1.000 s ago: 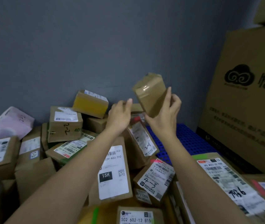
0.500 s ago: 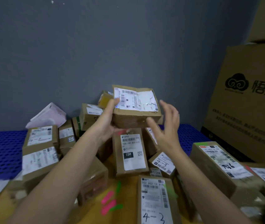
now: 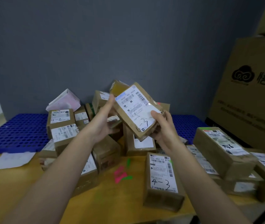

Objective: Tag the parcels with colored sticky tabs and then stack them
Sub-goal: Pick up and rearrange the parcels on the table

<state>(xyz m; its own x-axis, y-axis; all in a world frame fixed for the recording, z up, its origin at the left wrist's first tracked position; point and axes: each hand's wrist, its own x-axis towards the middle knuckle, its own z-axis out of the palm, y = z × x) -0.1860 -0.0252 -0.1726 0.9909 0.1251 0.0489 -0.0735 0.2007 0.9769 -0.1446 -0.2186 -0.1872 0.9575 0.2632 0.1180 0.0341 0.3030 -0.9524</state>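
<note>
I hold a small brown parcel (image 3: 136,110) with a white shipping label tilted in the air above the pile. My right hand (image 3: 162,126) grips its lower right corner, thumb on the label. My left hand (image 3: 104,122) touches its upper left edge with straight fingers. Pink and green sticky tabs (image 3: 121,172) lie on the yellow tabletop (image 3: 112,199) below my hands. A heap of labelled brown parcels (image 3: 64,128) sits behind them, and a parcel marked 4-3 (image 3: 162,177) lies in front on the right.
A blue perforated pallet (image 3: 15,131) runs along the grey wall. A large printed carton (image 3: 249,94) stands at the right. More long parcels (image 3: 222,151) lie at the right edge. A pink mailer (image 3: 65,101) leans on the heap. A loose paper sheet (image 3: 10,159) lies at left.
The parcel turned from flat to tilted with its label facing me. My right hand closed onto its lower corner. The view dropped, showing more tabletop and the tabs.
</note>
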